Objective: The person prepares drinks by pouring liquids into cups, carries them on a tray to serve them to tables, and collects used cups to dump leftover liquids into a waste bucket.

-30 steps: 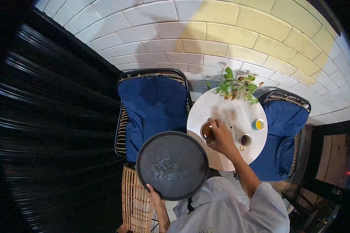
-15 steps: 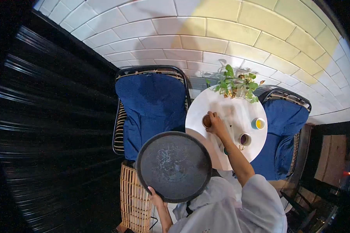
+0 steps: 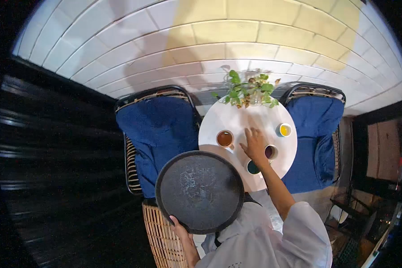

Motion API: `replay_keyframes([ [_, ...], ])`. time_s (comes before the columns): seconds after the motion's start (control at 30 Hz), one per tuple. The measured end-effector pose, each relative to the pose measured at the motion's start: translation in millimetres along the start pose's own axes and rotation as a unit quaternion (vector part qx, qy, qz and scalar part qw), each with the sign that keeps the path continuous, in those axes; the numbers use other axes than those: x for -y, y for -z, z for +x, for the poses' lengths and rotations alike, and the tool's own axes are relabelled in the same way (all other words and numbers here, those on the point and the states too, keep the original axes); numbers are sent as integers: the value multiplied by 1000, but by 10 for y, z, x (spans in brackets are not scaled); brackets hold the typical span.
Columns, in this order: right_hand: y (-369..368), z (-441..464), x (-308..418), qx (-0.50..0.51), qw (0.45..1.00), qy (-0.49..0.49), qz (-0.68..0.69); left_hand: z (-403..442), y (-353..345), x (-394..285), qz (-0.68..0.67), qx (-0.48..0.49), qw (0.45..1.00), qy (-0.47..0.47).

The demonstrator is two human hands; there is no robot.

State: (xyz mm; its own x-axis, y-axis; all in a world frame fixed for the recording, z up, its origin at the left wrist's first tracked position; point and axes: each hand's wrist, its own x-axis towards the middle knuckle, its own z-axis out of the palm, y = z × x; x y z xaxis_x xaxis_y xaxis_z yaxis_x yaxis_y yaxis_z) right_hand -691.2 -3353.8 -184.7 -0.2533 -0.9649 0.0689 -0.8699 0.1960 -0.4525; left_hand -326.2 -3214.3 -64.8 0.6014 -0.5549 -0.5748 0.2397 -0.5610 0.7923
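My left hand (image 3: pixel 179 228) grips the lower left rim of a round black serving tray (image 3: pixel 201 192), thumb on top and the other fingers hidden underneath. Over the round white table (image 3: pixel 214 120), my right hand (image 3: pixel 254 143) is open with fingers apart, holding nothing. To its left stands a mug of brown drink (image 3: pixel 224 138). A mug with dark purple liquid (image 3: pixel 270 152) sits right beside my right wrist. Partly behind my forearm is a cup with dark green contents (image 3: pixel 253 167). Farther right stands a small cup of yellow liquid (image 3: pixel 284 130).
A leafy plant (image 3: pixel 254 89) stands at the table's back edge, near the white brick wall (image 3: pixel 236 51). Blue-covered chairs flank the table, one left (image 3: pixel 161 125) and one right (image 3: pixel 310 138). A wicker seat (image 3: pixel 163 236) is below left; a black curtain (image 3: pixel 53 178) hangs at far left.
My right hand has let go of the mug of brown drink and moved right, its fingers opening. The mug stays on the table. My left hand still holds the tray; the view has shifted.
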Motion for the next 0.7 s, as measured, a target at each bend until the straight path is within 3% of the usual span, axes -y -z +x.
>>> replay_keyframes([
  [0.13,268,-444,-397,32,973,-121,-192,48,-89,-96,58,41,997,13],
  [0.17,288,-490,-451,27,972,-129,-192,63,-121,-105,61,50,997,10],
  [0.23,410,-553,-497,155,951,-251,-96,23,-220,-171,107,29,993,33],
  [0.27,463,-577,-505,156,955,-248,-45,62,-221,-132,109,36,993,31],
  [0.37,354,-652,-584,110,968,-220,-55,276,-145,99,54,59,996,24],
  [0.47,466,-771,-535,60,973,-215,-56,383,-101,125,2,167,986,18],
  [0.63,1393,-1169,-99,-38,973,-225,-42,286,-195,-136,131,154,979,-25],
  [0.7,1830,-1439,215,-108,976,-190,-24,502,-133,-64,102,223,967,-63],
])
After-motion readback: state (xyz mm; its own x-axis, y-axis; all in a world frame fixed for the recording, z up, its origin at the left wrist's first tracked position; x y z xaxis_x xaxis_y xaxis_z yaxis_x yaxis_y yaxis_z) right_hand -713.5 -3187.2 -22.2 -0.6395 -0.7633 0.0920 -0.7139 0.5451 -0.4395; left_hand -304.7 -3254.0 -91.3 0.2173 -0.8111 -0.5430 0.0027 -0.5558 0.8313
